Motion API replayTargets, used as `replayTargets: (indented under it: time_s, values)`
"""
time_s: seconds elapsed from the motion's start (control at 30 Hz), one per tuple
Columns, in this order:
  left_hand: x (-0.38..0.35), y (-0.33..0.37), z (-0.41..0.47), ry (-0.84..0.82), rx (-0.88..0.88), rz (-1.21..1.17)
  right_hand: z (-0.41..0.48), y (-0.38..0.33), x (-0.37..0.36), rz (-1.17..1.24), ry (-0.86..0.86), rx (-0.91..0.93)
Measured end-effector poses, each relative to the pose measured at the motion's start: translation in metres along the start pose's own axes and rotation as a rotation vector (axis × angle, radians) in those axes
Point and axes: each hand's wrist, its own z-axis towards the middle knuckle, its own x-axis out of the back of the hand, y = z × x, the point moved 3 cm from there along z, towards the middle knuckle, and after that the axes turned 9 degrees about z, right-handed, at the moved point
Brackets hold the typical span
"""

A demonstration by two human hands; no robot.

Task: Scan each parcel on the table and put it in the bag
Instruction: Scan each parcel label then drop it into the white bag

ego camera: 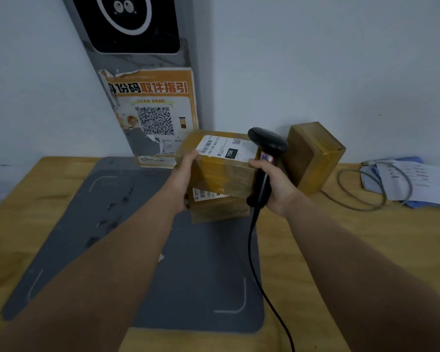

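Note:
A taped brown parcel (221, 171) with a white shipping label on top is held up by my left hand (182, 177), which grips its left side. A second labelled parcel (219, 208) lies under it on the grey mat (163, 262). My right hand (274, 184) grips a black corded barcode scanner (264, 161) at the top parcel's right edge, its head over the label. A third brown parcel (314, 154) stands upright against the wall to the right. No bag is in view.
The wooden table (341, 250) carries the mat, a grey kiosk post with an orange QR poster (154, 115) at the back, and papers with a looped grey cable (391, 184) at the far right. The scanner's black cord (264, 288) trails toward the near edge.

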Motion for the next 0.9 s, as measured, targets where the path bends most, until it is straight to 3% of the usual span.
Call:
replayTargets:
  time_s: [0.43, 0.73, 0.9]
  values:
    - [0.011, -0.14, -0.181, 0.094, 0.061, -0.1, -0.19, 0.079, 0.02, -0.065, 0.006, -0.088]
    - [-0.023, -0.244, -0.301, 0.007, 0.098, -0.116, -0.333, 0.122, 0.082, -0.098, 0.053, -0.12]
    - [-0.029, -0.277, -0.333, 0.028, 0.03, -0.073, -0.38, 0.145, 0.102, -0.085, 0.077, -0.109]
